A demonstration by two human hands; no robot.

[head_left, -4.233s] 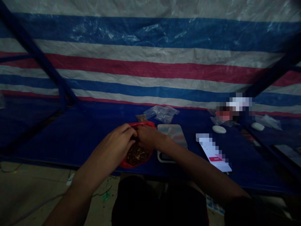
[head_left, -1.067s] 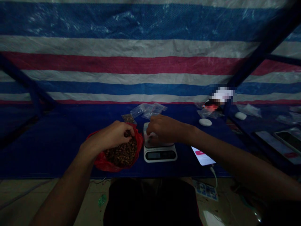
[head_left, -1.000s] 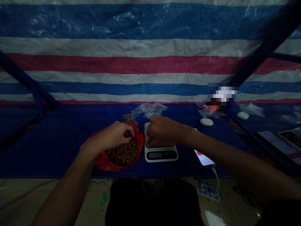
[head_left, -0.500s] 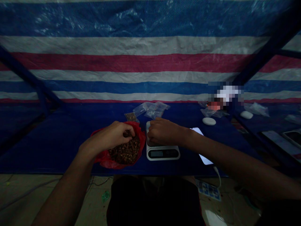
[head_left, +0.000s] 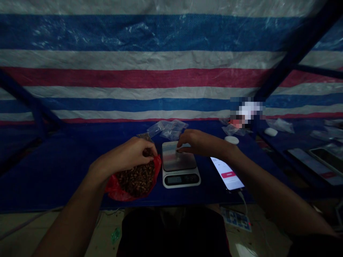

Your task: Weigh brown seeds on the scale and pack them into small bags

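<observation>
My left hand (head_left: 135, 153) is over a red plastic bag (head_left: 118, 189) filled with small brown kernels or seeds (head_left: 138, 180). Its thumb and fingers come together in a pinch at the bag's back right rim. Just to the right is a white digital scale (head_left: 181, 181) with a metal plate and a lit display whose digits I cannot read. Over the plate's right back corner hovers my right hand (head_left: 191, 141), its fingers curved with a gap between thumb and forefinger. Behind my left hand, partly hidden, lies a small clear bag of brown pieces (head_left: 144, 137).
Clear plastic bags (head_left: 170, 129) lie behind the scale. A lit phone (head_left: 227, 175) with a cable is under my right forearm, near a white oval case (head_left: 232, 140). Farther right are more phones (head_left: 313, 166). Striped sheeting (head_left: 160, 78) and blue metal posts (head_left: 284, 67) bound the blue table (head_left: 66, 171).
My right hand has lifted and shifted right, uncovering the scale's metal plate, and its fingers have opened. My left hand has moved from the kernels to the red bag's rim. The view has tilted slightly.
</observation>
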